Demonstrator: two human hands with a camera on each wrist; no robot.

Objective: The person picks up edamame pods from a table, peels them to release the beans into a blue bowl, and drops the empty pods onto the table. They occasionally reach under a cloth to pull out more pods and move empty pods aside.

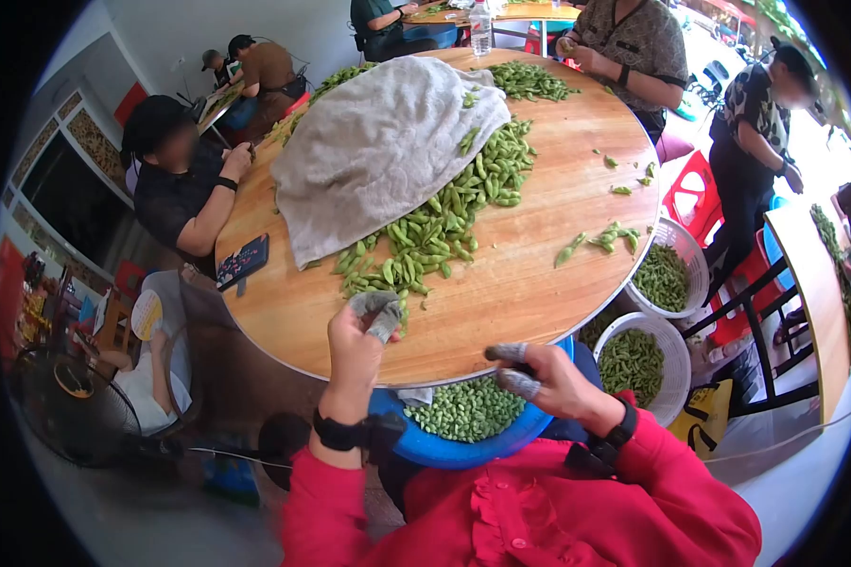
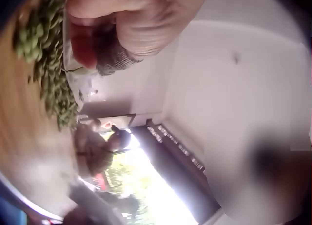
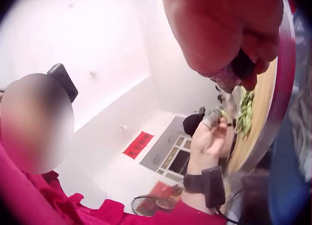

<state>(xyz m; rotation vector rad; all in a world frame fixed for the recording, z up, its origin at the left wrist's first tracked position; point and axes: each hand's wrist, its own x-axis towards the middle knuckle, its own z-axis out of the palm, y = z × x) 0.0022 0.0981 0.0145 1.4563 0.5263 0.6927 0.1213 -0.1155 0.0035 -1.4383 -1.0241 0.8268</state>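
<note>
Green edamame pods (image 1: 416, 250) lie heaped on the round wooden table (image 1: 539, 274), partly under a grey towel (image 1: 378, 142). At the near edge of the heap my left hand (image 1: 353, 345) pinches a green pod (image 1: 404, 317) between thumb and finger, both wrapped in grey cloth. My right hand (image 1: 569, 386) hovers past the table's front edge, its wrapped thumb and forefinger apart with nothing showing between them. Below both hands a blue basin (image 1: 425, 452) holds shelled green beans (image 1: 465, 409). In the right wrist view the left hand (image 3: 209, 142) also appears, with green at its fingertips.
White baskets of pods (image 1: 667, 369) stand at the table's right. A phone (image 1: 243, 262) lies at its left edge and a bottle (image 1: 480, 28) stands at the back. Loose pods (image 1: 600, 241) are scattered to the right. People sit around, one person (image 1: 184, 180) at the left.
</note>
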